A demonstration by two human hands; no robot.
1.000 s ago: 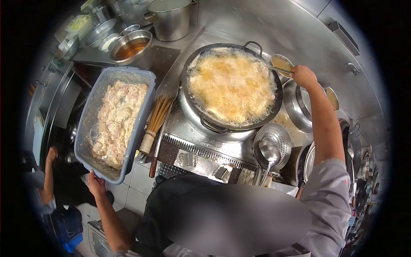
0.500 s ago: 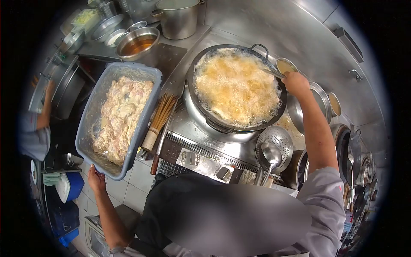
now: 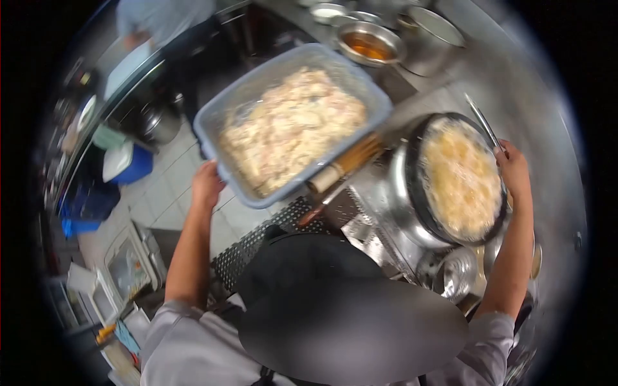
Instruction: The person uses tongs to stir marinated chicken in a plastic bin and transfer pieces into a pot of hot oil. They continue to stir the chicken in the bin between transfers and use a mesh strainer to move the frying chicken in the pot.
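My left hand (image 3: pixel 207 185) grips the near left corner of a grey-blue tub (image 3: pixel 207 128). Battered raw pieces (image 3: pixel 296 122) lie spread over the bottom of the tub. My right hand (image 3: pixel 513 166) is closed on metal tongs (image 3: pixel 481 119), held over the right edge of a large black-rimmed wok (image 3: pixel 415 186). Pale golden pieces (image 3: pixel 460 177) fry in bubbling oil inside it. The tongs point away from me, outside the oil. Between tub and wok lies a bundle of wooden sticks (image 3: pixel 357 154) with a wrapped handle.
Beyond the tub stand a bowl of orange liquid (image 3: pixel 368 46) and a tall pot (image 3: pixel 430 42). A perforated ladle (image 3: pixel 456 273) lies near the wok. Another person (image 3: pixel 164 19) stands at the far left. A blue and white box (image 3: pixel 129 162) is on the left.
The view has turned left, so tub and wok appear farther right. The tongs were over the frying pieces and now point up, away from the oil. My left hand remains at the tub.
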